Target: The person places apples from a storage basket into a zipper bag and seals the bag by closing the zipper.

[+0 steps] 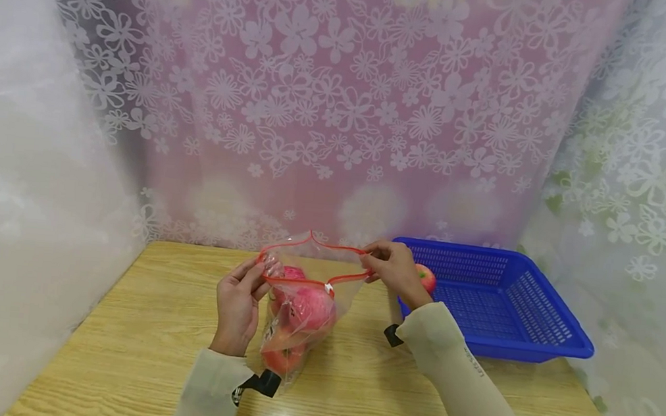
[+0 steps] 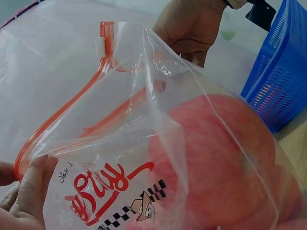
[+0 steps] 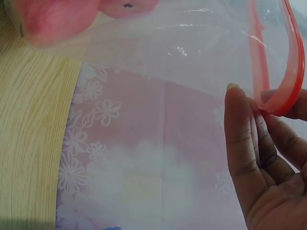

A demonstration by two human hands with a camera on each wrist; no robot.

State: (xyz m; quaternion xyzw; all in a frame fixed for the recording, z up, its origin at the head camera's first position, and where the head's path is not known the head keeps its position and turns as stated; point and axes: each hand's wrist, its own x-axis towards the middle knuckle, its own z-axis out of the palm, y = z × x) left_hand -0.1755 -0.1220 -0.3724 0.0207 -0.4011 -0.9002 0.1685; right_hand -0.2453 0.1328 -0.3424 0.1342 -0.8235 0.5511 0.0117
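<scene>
We see the bag point(image 1: 300, 311) at frame centre, its mouth stretched left-right between left hand point(image 1: 238, 302) and right hand point(image 1: 393, 269), both pinching the zip point(image 1: 302, 283).

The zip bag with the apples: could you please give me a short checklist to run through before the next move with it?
1. Left hand pinches the zip bag at its red zip strip: ok.
2. Right hand pinches the strip's other end: ok.
3. Bag mouth held open: ok.
4. White slider sits on the strip: ok.
5. Apples rest low in the bag: ok.
6. One more apple lies in the blue basket; others behind the hand: cannot tell.
</scene>
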